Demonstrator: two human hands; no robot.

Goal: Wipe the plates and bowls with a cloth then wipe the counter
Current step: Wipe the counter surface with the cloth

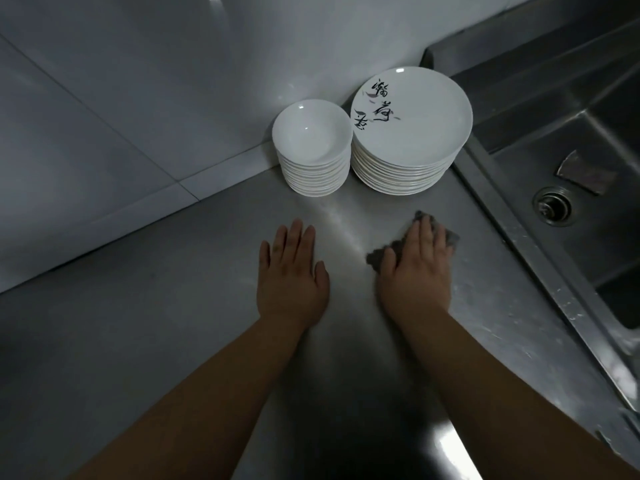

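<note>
A stack of white plates (412,126) with black calligraphy stands against the wall, and a stack of small white bowls (311,140) stands just left of it. Both rest on the steel counter (173,323). My right hand (417,268) lies flat, fingers straight, pressing a dark grey cloth (379,254) onto the counter in front of the plates; the cloth peeks out around my fingers. My left hand (292,278) rests flat on the counter with nothing under it, in front of the bowls.
A steel sink (595,174) lies to the right, with a drain (552,206) and a grey scrap (585,173) in its basin. White tiled wall (138,81) runs behind the counter. The sink's rim borders the counter close to my right hand.
</note>
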